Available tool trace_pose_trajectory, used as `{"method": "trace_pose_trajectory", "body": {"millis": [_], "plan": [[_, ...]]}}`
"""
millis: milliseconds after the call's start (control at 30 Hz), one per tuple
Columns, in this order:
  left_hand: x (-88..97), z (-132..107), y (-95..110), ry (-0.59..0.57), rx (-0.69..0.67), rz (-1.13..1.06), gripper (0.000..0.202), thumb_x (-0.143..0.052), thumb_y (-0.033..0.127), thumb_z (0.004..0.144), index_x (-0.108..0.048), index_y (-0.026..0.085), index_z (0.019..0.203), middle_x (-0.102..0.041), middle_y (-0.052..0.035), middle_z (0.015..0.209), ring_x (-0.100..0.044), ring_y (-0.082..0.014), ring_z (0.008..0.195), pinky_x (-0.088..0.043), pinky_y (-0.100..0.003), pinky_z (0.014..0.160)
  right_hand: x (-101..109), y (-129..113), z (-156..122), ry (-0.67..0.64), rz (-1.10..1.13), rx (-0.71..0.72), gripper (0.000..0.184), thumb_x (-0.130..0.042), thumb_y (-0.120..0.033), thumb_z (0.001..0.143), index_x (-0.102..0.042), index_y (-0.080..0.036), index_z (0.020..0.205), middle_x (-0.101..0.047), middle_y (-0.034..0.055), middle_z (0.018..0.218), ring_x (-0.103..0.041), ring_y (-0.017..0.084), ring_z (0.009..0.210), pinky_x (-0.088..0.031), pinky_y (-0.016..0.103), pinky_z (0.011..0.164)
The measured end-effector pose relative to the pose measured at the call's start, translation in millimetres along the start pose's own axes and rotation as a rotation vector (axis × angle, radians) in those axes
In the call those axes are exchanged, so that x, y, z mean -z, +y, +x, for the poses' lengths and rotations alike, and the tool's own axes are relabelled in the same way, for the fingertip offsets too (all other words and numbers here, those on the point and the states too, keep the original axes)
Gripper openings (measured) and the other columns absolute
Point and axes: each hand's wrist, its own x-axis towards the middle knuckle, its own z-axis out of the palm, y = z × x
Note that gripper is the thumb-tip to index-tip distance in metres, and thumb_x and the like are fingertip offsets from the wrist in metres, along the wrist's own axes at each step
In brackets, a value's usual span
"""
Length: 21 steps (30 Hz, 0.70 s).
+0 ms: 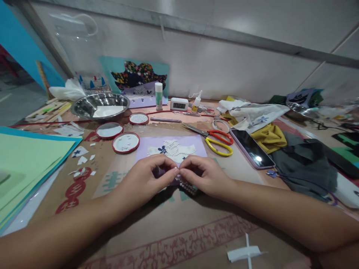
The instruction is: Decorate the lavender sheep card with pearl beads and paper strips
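Observation:
My left hand (pixel 146 178) and my right hand (pixel 203 175) meet fingertip to fingertip at the near edge of a lilac card (pixel 171 147). Both are curled into a pinch on something too small to make out. The card carries a white shape with pearl beads and a dark blue flower. A strip of pearl beads (pixel 188 186) lies under my right hand. Three red-rimmed lids (pixel 126 142) with beads and white bits stand to the left of the card.
Scissors with red and yellow handles (pixel 217 141) and a phone (pixel 251 148) lie to the right, then a pile of cloth (pixel 269 123). A steel bowl (pixel 100 104), a glue stick (pixel 158 95) and a small clock (pixel 179 104) stand at the back. Green and blue paper sheets (pixel 25 160) lie at the left.

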Motion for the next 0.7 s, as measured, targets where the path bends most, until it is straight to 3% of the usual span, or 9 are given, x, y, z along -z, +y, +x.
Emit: {"method": "trace_pose_trajectory", "body": {"millis": [700], "plan": [[1.7, 0.6, 1.6, -0.039, 0.038, -0.127, 0.025, -0.054, 0.039, 0.091, -0.069, 0.02, 0.083, -0.069, 0.0001, 0.076, -0.061, -0.0161, 0.072, -0.049, -0.026, 0.07, -0.7, 0.3, -0.6, -0.007, 0.101, -0.014, 0.013, -0.056, -0.028, 0.091, -0.062, -0.017, 0.087, -0.061, -0.0012, 0.071, -0.053, 0.011, 0.063, -0.042, 0.023, 0.06]]}}
